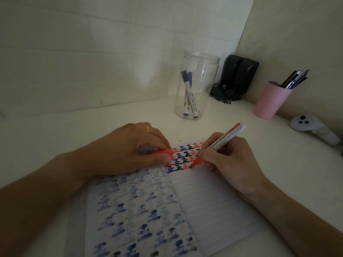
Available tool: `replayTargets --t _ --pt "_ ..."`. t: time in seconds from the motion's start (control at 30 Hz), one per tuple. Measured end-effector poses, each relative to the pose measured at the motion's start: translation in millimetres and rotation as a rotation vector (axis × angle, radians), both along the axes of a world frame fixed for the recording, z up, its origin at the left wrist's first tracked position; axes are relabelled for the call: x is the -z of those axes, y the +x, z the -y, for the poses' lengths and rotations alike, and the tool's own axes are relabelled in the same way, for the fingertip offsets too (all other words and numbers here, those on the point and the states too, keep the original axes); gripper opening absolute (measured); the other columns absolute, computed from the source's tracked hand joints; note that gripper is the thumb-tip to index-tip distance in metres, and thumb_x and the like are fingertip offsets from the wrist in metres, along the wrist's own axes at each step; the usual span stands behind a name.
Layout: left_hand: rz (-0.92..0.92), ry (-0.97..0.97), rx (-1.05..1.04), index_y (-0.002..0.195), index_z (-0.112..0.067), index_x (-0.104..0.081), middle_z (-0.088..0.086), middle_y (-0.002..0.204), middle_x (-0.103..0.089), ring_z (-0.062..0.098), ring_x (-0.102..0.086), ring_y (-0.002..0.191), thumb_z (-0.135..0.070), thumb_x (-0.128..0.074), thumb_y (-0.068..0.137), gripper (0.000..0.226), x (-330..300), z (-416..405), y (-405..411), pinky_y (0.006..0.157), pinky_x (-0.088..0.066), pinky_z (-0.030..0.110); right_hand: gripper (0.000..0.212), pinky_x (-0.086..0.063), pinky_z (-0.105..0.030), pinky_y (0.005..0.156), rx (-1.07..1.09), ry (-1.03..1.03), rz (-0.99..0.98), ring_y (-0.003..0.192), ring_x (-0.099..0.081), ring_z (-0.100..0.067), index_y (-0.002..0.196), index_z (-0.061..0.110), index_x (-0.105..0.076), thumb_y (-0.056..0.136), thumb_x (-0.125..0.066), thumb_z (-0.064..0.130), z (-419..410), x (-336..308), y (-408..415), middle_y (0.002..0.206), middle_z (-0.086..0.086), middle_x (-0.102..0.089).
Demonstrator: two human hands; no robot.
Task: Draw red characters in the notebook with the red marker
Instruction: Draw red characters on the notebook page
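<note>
Nearest: open notebook (213,206) flat on the white desk (92,127), spine running away from the camera. Left page shows bled-through blue and dark ink blotches; right page is lined and mostly blank below the top rows.

Top of right page: rows of characters (185,156) in red, blue and black. The lowest row reads blue, black, red, then a red one only partly visible at the marker's tip.

Right hand (228,160) rests on the right page, fingers wrapped around the red marker (219,143) in a writing grip. Red nib end (197,162) points down-left, touching the paper at the end of the lowest row. The white barrel angles up-right past the knuckles.

Left hand (133,151) lies over the top of the left page, yellow ring (147,129) on one finger. Thumb and fingertips pinch the red cap (162,152), lying roughly horizontal just left of the written rows. Both forearms come in from the bottom corners.

Further back, centre: clear plastic jar (196,86), no lid, holding a blue marker (187,93) and a black marker (192,98), leaning together.

Right of that: pink cup (271,101) with pens (295,78) sticking out. Behind the jar, in the corner, two black speakers (239,75) with cables. Far right on the desk: a white controller (308,125) with dark buttons.

Tiled wall (92,52) behind, dim lighting.
</note>
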State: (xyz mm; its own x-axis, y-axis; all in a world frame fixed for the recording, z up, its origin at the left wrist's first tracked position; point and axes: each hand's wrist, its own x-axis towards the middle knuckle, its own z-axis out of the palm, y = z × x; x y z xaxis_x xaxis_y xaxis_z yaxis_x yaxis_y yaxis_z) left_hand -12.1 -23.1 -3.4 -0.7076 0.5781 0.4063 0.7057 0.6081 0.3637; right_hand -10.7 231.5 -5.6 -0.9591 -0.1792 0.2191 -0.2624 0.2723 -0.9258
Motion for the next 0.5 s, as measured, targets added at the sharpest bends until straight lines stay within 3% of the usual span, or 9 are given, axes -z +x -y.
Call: replayTargets --t 0.13,0.3,0.4,0.5 --pt "0.002 0.018 -0.016 0.105 -0.028 -0.079 -0.018 0.108 -0.074 0.007 -0.066 0.102 -0.050 -0.061 0.094 0.030 -0.3 1.1 0.7 0.088 -0.054 0.034 0.007 -0.043 -0.025 0.048 0.071 -0.192 0.093 0.057 -0.056 -0.018 0.070 0.009 -0.068 0.077 -0.069 0.008 0.0 -11.0 -4.4 0.057 -0.006 -0.062" --pt "0.040 0.025 -0.080 0.107 -0.024 -0.075 -0.013 0.105 -0.074 0.008 -0.066 0.097 -0.052 -0.046 0.100 0.041 -2.2 -0.6 2.7 0.085 -0.054 0.035 0.004 -0.048 -0.025 0.051 0.119 -0.242 0.147 0.061 -0.057 -0.016 0.081 0.010 -0.070 0.086 -0.070 0.009 19.3 -42.3 -22.5 0.066 -0.005 -0.064" --pt "-0.057 0.096 -0.203 0.093 -0.025 -0.071 -0.011 0.090 -0.069 0.008 -0.063 0.085 -0.052 -0.037 0.102 0.044 -3.9 -2.0 5.0 0.076 -0.051 0.033 0.012 -0.048 -0.024 0.051 0.138 -0.377 0.133 0.059 -0.056 -0.013 0.092 0.004 -0.074 0.084 -0.076 0.012 33.7 -52.7 -33.2 0.066 -0.005 -0.064" --pt "-0.146 0.231 -0.390 0.074 -0.031 -0.052 -0.010 0.068 -0.057 0.007 -0.056 0.067 -0.047 -0.034 0.103 0.039 -1.4 0.6 6.4 0.064 -0.043 0.031 0.018 -0.053 -0.026 0.058 0.158 -0.597 0.153 0.068 -0.065 -0.017 0.100 0.003 -0.077 0.085 -0.076 0.011 39.8 -38.9 -34.9 0.077 -0.011 -0.073"
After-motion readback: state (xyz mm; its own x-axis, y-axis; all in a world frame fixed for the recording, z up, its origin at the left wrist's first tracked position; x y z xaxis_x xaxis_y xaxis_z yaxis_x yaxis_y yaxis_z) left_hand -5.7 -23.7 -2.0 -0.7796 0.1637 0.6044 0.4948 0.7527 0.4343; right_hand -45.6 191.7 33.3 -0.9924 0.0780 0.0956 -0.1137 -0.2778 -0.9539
